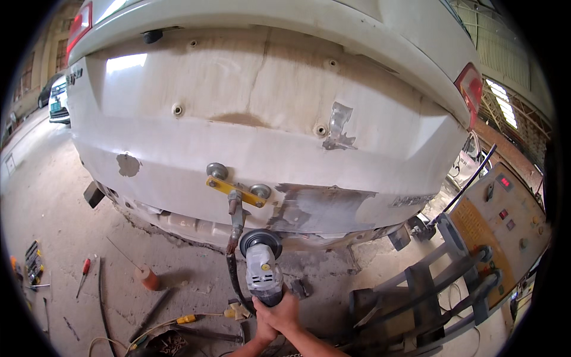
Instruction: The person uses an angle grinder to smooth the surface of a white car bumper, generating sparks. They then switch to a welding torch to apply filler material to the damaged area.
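Note:
Both my hands are wrapped round the body of a grey-and-black angle grinder (263,273), my right hand (285,312) over my left hand (262,326). Its round black disc (260,241) points away from me, low in front of a white car tailgate (178,143). To the disc's right, the lower panel has a patch stripped to bare grey metal (324,208). Just above the disc, a yellow bar with round metal feet (235,191) sits against the panel. A clamp (237,220) with a thick dark cable hangs from that bar. Whether the disc touches the panel, I cannot tell.
A wheeled machine with a control panel (502,220) and thick cables stands at the right. On the concrete floor at left lie a red screwdriver (84,276), a reddish-brown weight-like object (147,278), dark hoses and a yellow connector (186,319). Another car (59,101) is parked behind.

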Demonstrator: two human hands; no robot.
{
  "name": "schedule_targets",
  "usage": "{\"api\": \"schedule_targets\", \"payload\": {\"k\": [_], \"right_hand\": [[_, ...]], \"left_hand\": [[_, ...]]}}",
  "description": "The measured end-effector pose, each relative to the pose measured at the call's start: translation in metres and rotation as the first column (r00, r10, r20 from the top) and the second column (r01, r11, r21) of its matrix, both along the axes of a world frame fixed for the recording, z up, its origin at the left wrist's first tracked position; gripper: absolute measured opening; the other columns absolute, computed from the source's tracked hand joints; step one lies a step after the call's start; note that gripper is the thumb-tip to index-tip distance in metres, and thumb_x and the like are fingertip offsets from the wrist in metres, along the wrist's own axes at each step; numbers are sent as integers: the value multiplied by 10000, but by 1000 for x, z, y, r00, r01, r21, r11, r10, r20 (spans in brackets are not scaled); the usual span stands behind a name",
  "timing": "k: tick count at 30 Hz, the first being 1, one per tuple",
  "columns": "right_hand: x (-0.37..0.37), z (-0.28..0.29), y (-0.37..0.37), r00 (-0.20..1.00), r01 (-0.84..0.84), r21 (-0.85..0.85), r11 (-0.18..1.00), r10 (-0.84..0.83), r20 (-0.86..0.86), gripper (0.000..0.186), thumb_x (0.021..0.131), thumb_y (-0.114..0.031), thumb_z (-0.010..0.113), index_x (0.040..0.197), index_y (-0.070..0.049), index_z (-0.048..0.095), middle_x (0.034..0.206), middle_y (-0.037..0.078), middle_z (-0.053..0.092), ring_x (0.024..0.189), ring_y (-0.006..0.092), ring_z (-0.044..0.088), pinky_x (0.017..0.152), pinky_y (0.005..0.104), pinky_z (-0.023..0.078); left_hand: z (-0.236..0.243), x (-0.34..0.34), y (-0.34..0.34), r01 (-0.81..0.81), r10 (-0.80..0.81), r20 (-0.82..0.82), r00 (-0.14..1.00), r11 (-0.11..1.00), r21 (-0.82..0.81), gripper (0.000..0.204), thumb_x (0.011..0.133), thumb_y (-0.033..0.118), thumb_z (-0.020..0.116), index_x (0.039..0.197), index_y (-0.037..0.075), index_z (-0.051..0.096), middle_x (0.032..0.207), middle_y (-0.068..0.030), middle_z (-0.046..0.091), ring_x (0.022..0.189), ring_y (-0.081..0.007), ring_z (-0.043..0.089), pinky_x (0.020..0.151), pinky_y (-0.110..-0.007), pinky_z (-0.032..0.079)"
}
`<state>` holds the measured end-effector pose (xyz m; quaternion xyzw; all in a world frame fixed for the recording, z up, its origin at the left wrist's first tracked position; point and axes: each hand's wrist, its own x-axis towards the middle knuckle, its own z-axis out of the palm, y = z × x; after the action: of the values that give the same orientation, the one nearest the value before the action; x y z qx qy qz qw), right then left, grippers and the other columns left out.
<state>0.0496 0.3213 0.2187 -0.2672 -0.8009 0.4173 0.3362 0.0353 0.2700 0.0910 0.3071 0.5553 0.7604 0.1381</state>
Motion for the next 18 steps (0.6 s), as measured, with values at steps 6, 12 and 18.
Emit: {"api": "schedule_targets", "payload": {"k": [6,12,18], "right_hand": [[-5,9,-1,999,2,-15,1000,-2,-37,476,617,-332,754,917,-6,580,789,189,650,763,352,649,630,400,505],[-3,18,-5,997,58,14,998,-58,-42,468,612,-342,754,901,-19,578,765,185,645,744,363,642,628,404,508],[-2,16,-5,999,29,34,999,-28,-31,471,613,-335,757,915,-21,579,761,187,642,740,364,641,621,399,505]], "left_hand": [[-26,-2,1,-1,0,-75,997,1000,-19,591,725,149,656,1239,-25,422,1189,-181,512,1122,-297,485,961,-371,371],[-22,-1,2,4,-10,-88,996,998,-64,567,738,169,659,1223,-18,432,1167,-153,520,1101,-260,486,948,-363,379],[2,-1,2,14,-14,-4,1000,999,-40,450,766,191,633,1134,-31,498,1073,-128,572,1003,-223,530,879,-349,421]]}}
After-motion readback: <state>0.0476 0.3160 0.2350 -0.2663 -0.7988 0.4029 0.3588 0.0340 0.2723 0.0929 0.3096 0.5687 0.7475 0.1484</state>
